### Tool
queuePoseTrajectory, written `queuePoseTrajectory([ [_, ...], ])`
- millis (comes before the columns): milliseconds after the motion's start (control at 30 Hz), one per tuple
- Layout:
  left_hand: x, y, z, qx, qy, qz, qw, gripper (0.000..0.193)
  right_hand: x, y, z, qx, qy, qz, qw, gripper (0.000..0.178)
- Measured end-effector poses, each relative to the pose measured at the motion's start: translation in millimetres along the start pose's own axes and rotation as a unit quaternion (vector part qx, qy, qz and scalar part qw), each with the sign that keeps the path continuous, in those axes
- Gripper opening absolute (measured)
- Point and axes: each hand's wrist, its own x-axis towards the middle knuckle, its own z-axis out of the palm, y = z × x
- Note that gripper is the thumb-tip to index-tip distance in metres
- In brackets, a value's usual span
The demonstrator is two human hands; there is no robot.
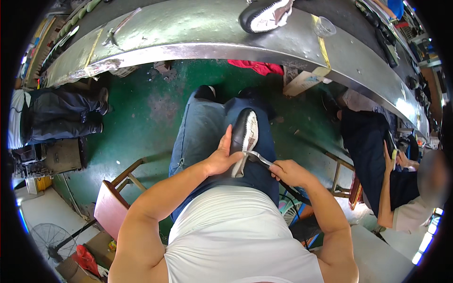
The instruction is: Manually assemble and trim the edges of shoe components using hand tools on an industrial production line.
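Note:
A black shoe [241, 129] lies across my lap with its pale, unfinished underside turned up and to the right, its toe pointing away from me. My left hand [222, 158] grips it from the left side, thumb across the underside near the heel end. In my right hand [289, 172] is a metal hand tool [262, 160] with a curved, shiny head, much like lasting pliers. Its head meets the shoe's edge beside my left thumb. Whether its jaws are closed is too small to tell.
Ahead runs a metal-edged workbench [188, 51], carrying another black shoe [266, 18], a metal tool [115, 33] and a clear plastic cup [324, 27]. One person [373, 155] works at right; another person's legs [66, 113] show at left. A stool [111, 207] and fan [52, 243] stand left.

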Motion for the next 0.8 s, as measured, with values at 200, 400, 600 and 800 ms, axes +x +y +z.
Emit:
queuePoseTrajectory([
  [200, 6, -11, 3, -0.049, 0.068, -0.034, 0.996, 0.105, -5, -44, -18, -0.050, 0.046, -0.042, 0.997, 0.036],
  [400, -6, -4, -11, 0.067, -0.026, -0.007, 0.997, 0.126, 24, -40, 13, -0.180, 0.150, -0.088, 0.968, 0.032],
  [600, -16, 12, -16, 0.215, -0.102, -0.056, 0.970, 0.137, 9, -47, 24, -0.208, 0.113, -0.048, 0.970, 0.038],
  [800, -2, 4, -5, 0.135, 0.070, -0.008, 0.988, 0.103, -4, -45, -26, -0.117, 0.275, -0.119, 0.947, 0.043],
])
